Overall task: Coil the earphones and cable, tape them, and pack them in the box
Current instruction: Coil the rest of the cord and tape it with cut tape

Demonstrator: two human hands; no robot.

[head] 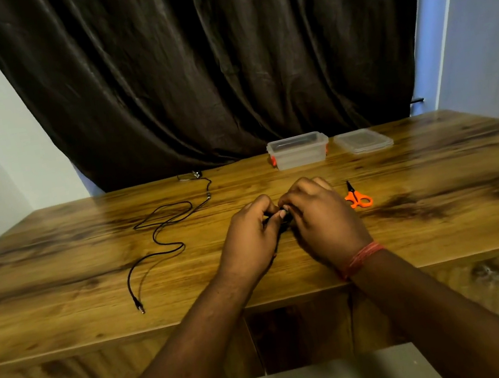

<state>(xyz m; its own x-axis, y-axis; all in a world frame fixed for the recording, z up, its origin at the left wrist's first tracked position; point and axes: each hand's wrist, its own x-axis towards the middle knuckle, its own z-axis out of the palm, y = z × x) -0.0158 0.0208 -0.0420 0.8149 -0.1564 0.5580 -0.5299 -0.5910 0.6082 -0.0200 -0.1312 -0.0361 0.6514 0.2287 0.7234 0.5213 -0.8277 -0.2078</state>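
My left hand (250, 234) and my right hand (317, 214) meet over the middle of the wooden table (434, 166). Their fingertips pinch a small black item (283, 222), mostly hidden by the fingers, so I cannot tell whether it is a coiled cable or tape. Black wired earphones (162, 225) lie uncoiled on the table to the left. Their jack (140, 307) rests near the front edge and the earbuds (196, 174) lie at the back. A clear plastic box (298, 151) stands open at the back of the table, with its lid (363, 140) lying flat to its right.
Small orange-handled scissors (357, 198) lie just right of my right hand. A dark curtain (205, 65) hangs behind the table. The table's front edge runs under my forearms, and my right wrist wears a red thread band.
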